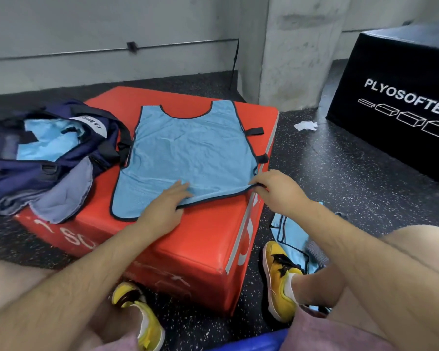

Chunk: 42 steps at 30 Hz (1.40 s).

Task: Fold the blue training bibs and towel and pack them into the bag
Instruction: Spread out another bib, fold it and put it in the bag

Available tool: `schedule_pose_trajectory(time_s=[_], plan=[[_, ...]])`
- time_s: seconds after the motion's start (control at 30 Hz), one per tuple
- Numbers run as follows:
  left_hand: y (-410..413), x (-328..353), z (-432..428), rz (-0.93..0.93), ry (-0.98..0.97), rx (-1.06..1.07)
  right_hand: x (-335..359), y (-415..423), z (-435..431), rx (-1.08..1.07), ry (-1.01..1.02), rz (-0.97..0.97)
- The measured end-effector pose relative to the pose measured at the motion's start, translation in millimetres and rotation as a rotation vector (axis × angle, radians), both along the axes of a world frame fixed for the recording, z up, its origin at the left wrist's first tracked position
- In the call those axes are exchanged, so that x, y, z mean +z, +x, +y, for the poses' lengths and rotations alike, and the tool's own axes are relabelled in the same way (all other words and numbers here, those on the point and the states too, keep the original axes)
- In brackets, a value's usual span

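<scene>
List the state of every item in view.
bib: spread flat on red box, near hem lifted
left grip: on bib's hem, hold unclear
right grip: pinching bib's hem corner
bag: open, blue fabric inside
towel: unfolded, partly under bag
floor bib: crumpled, unfolded

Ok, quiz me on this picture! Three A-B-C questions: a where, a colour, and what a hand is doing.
1. Where is the spread-out bib? A on the red box; B on a chair; C on a table.
2. What colour are the shoes? A white; B green; C yellow.
3. What is the right hand doing? A waving; B pinching the bib's edge; C holding a ball.
Answers: 1 A, it lies flat on the box. 2 C, both look yellow. 3 B, its fingers pinch the hem.
</scene>
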<state>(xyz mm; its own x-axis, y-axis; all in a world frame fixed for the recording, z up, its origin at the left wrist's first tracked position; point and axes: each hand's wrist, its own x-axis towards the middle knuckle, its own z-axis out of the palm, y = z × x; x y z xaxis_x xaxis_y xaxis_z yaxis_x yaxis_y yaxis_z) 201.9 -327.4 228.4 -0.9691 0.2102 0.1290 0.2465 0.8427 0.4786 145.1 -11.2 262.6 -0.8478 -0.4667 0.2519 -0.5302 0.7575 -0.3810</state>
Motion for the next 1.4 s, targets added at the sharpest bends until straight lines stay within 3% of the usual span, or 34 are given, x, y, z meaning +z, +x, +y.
schedule_pose_trajectory(time_s=[0.1,0.23,0.37,0.53,0.9,1.13,1.4], plan=[[16,8,-40,0.030,-0.051,0.155,6,-4,6,-0.032,0.070,0.027],[28,24,-82,0.055,-0.049,0.315,14,-7,10,-0.052,-0.001,0.029],[29,59,-93,0.048,0.022,0.289,40,-13,10,-0.068,-0.097,-0.137],[24,112,-95,0.099,0.045,0.248,77,-20,6,-0.105,-0.195,-0.091],[31,188,-91,0.108,0.102,0.283,127,-25,25,-0.149,-0.325,-0.210],[-4,188,-106,0.091,0.208,0.347,133,-55,8,-0.178,-0.322,-0.236],[-112,153,-130,0.081,0.238,0.464,112,-146,-23,-0.256,-0.254,-0.218]])
